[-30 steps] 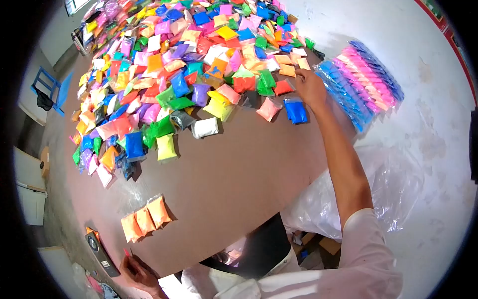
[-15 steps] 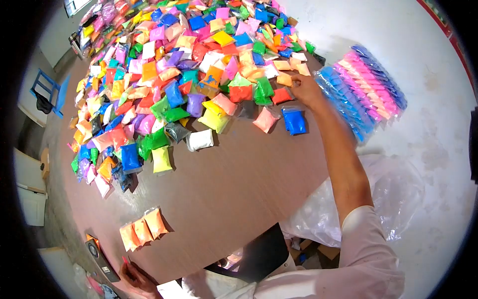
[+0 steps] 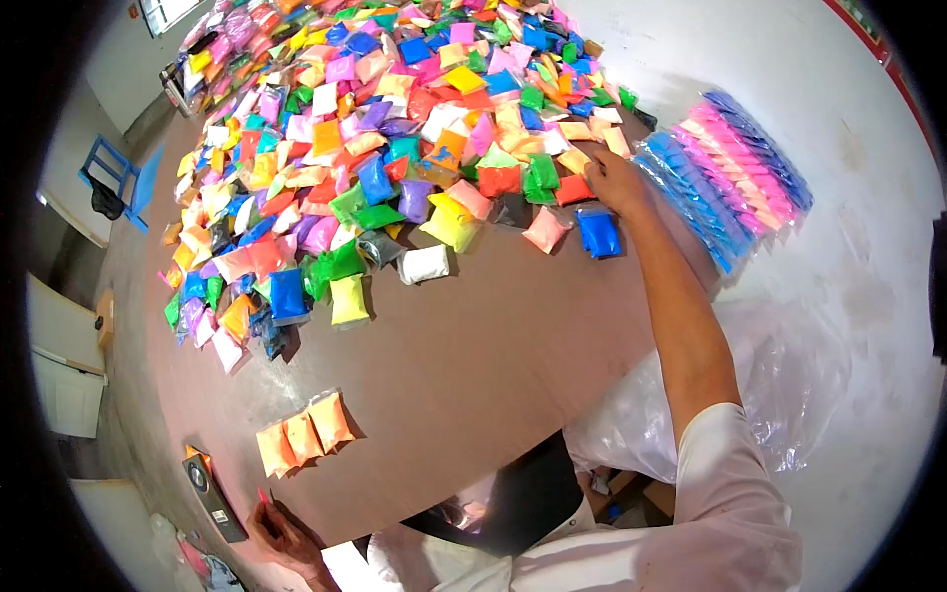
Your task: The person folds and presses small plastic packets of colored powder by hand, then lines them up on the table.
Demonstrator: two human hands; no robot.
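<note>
My right hand (image 3: 617, 185) reaches to the far right edge of a pile of small colored packets, its fingers closed at the edge of a light orange packet (image 3: 572, 161). Close by lie a red packet (image 3: 572, 189), a blue packet (image 3: 598, 234) and a salmon-pink packet (image 3: 546, 230). My left hand (image 3: 283, 541) is low at the table's near edge, fingers pinched around a small pinkish-red thing (image 3: 263, 496) too small to name. Just beyond it, three orange packets (image 3: 304, 437) lie side by side in a row.
The big pile of packets (image 3: 375, 178) covers the far part of the brown table (image 3: 464, 345). Bagged blue and pink packets (image 3: 725, 178) lie in rows at right. Clear plastic sheeting (image 3: 779, 385) hangs by my right arm. A dark narrow device (image 3: 215, 501) sits left of my left hand.
The view has shifted, so the table and pile appear farther right, with the near part higher. My right hand stays by the light orange packet. My left hand keeps its pinch near the table edge.
</note>
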